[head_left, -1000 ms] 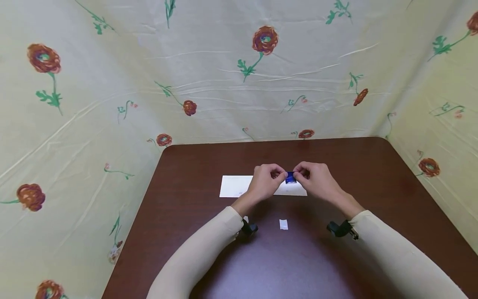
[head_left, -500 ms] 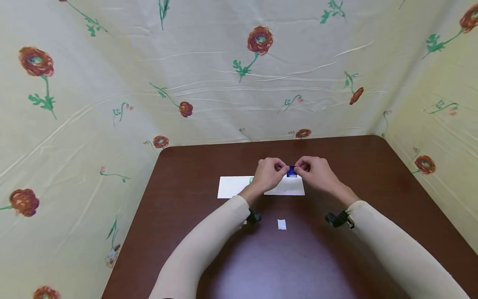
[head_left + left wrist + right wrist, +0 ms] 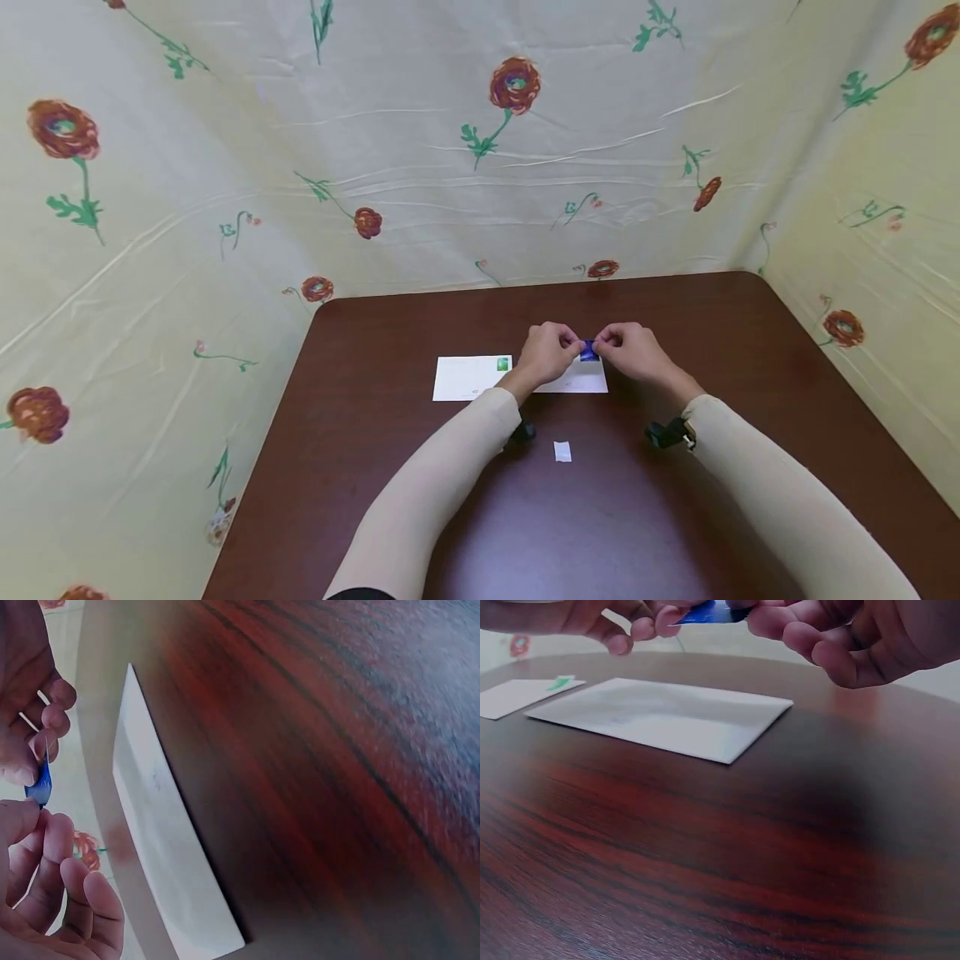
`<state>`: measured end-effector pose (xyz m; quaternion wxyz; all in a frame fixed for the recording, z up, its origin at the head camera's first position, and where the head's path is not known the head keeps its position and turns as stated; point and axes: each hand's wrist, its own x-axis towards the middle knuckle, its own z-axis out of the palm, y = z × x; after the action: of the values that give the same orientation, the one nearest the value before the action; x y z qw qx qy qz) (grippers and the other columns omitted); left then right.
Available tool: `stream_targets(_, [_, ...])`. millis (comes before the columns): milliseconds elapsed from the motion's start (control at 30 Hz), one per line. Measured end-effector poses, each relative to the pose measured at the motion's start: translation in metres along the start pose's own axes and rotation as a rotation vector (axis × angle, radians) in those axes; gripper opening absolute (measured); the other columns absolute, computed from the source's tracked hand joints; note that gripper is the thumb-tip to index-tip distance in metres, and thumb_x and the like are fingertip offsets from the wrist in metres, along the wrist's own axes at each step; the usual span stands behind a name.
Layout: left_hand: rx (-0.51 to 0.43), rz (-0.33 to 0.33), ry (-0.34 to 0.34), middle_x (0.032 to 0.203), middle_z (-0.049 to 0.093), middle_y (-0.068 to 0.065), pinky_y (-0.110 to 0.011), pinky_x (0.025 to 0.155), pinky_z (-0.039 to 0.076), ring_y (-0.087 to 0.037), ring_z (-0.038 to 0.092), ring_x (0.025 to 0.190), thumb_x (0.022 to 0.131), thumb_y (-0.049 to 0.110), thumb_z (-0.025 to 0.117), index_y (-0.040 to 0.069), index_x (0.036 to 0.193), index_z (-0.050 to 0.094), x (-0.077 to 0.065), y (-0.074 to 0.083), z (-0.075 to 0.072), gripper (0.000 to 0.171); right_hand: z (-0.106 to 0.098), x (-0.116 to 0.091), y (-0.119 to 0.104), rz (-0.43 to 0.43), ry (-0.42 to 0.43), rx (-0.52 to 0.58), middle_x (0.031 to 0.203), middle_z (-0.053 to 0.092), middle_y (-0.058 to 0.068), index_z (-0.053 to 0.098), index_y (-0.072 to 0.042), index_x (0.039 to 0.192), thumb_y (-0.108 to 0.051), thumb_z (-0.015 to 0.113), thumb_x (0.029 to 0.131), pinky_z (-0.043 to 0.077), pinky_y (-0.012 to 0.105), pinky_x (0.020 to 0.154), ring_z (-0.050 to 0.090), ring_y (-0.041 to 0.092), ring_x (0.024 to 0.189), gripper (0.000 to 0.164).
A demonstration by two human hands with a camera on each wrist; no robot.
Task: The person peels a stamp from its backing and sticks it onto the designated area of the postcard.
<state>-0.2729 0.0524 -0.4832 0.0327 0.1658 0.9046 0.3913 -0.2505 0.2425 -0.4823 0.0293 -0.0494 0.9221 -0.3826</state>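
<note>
A small blue stamp [image 3: 589, 352] is held up by its two sides over the right-hand white envelope or card [image 3: 573, 380]. My left hand [image 3: 547, 352] pinches one side between thumb and fingertips. On the other side, my right hand [image 3: 637, 352] pinches it the same way. In the left wrist view the stamp [image 3: 39, 789] looks bent between the hands and apart from the white paper [image 3: 169, 832]. To the left lies a second white envelope or card [image 3: 465, 380] with a green stamp [image 3: 502, 364] at its upper right corner. My left hand partly covers the right-hand paper.
A small whitish slip [image 3: 562, 452] lies on the brown table [image 3: 375, 333], nearer to me than the papers. Flower-patterned cloth [image 3: 450, 150] hangs behind and along the sides of the table.
Both hands have stayed on the blue stamp, lifting slightly and then lowering again. The left forearm has shifted right, uncovering the green stamp. The head view has turned slightly.
</note>
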Motion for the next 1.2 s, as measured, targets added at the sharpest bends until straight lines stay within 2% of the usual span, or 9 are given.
stream_targets(267, [-0.002, -0.050, -0.040, 0.077, 0.065, 0.006, -0.023, 0.056, 0.048, -0.012, 0.057, 0.070, 0.094, 0.027, 0.071, 0.015, 0.089, 0.076, 0.004, -0.001, 0.007, 0.014, 0.004, 0.007, 0.015, 0.039, -0.041, 0.045, 0.089, 0.066, 0.010, 0.072, -0.009, 0.102, -0.029, 0.063, 0.099, 0.045, 0.031, 0.064, 0.054, 0.024, 0.078, 0.022])
stream_targets(400, [0.022, -0.055, -0.060, 0.077, 0.064, 0.005, -0.023, 0.055, 0.047, -0.012, 0.057, 0.069, 0.094, 0.026, 0.071, 0.014, 0.089, 0.076, 0.007, -0.003, 0.009, 0.013, 0.007, 0.009, 0.018, 0.034, -0.035, 0.018, 0.089, 0.069, 0.009, 0.073, -0.009, 0.100, -0.028, 0.065, 0.098, 0.045, 0.031, 0.066, 0.055, 0.024, 0.079, 0.021])
stream_targets(800, [0.113, -0.035, -0.082, 0.078, 0.064, 0.006, -0.023, 0.056, 0.046, -0.011, 0.058, 0.067, 0.094, 0.026, 0.072, 0.017, 0.084, 0.075, 0.018, -0.013, 0.020, 0.014, 0.014, 0.013, 0.024, 0.062, -0.014, -0.023, 0.088, 0.071, 0.006, 0.076, -0.010, 0.096, -0.027, 0.068, 0.095, 0.048, 0.030, 0.069, 0.057, 0.023, 0.080, 0.019])
stream_targets(933, [0.133, -0.014, -0.082, 0.077, 0.065, 0.006, -0.023, 0.057, 0.046, -0.011, 0.059, 0.067, 0.094, 0.027, 0.071, 0.018, 0.082, 0.074, 0.020, -0.014, 0.022, 0.015, 0.015, 0.014, 0.023, 0.060, 0.017, -0.035, 0.086, 0.071, 0.006, 0.076, -0.010, 0.094, -0.027, 0.069, 0.094, 0.047, 0.031, 0.070, 0.058, 0.023, 0.079, 0.018])
stream_targets(1200, [0.190, 0.021, -0.101, 0.076, 0.064, 0.005, -0.024, 0.057, 0.046, -0.012, 0.059, 0.066, 0.094, 0.027, 0.071, 0.017, 0.081, 0.072, 0.022, -0.014, 0.026, 0.016, 0.017, 0.012, 0.027, 0.083, 0.019, -0.034, 0.087, 0.071, 0.006, 0.077, -0.011, 0.096, -0.027, 0.070, 0.094, 0.051, 0.029, 0.069, 0.058, 0.023, 0.078, 0.018])
